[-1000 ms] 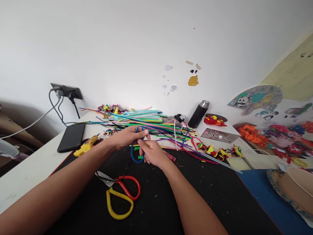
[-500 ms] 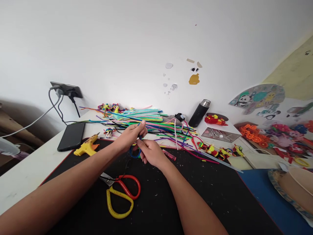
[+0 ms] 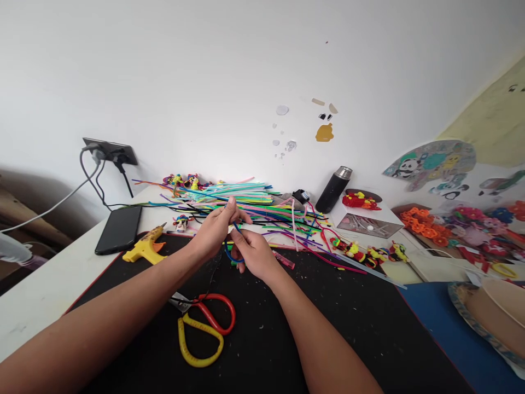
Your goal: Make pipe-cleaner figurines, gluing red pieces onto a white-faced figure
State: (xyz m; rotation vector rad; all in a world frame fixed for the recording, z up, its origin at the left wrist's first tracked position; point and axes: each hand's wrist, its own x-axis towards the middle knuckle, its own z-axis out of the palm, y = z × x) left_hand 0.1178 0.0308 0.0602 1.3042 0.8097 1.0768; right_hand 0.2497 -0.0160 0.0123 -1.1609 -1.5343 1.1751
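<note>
A thin blue pipe cleaner (image 3: 233, 259), bent into a curve, hangs between my hands over the back of the black mat (image 3: 328, 328). My right hand (image 3: 253, 253) pinches it between thumb and fingers. Close beside, my left hand (image 3: 217, 221) is closed with the thumb raised against the index finger, and the blue strand runs up to its fingertips. Scissors (image 3: 200, 342) with one red and one yellow handle lie below my hands, their blades partly behind my left forearm. Just behind my hands is a pile of coloured pipe cleaners (image 3: 246, 192).
At the left are a yellow glue gun (image 3: 145, 246) and a black phone (image 3: 118, 230). A black flask (image 3: 334, 190), a clear-fronted box (image 3: 369, 225) and small figures (image 3: 353, 250) stand at the back right. A woven tray (image 3: 476, 317) sits on the blue surface at the right.
My left hand has shifted slightly left and its fingers are turned differently. The blue loop between my hands has become a more open curve.
</note>
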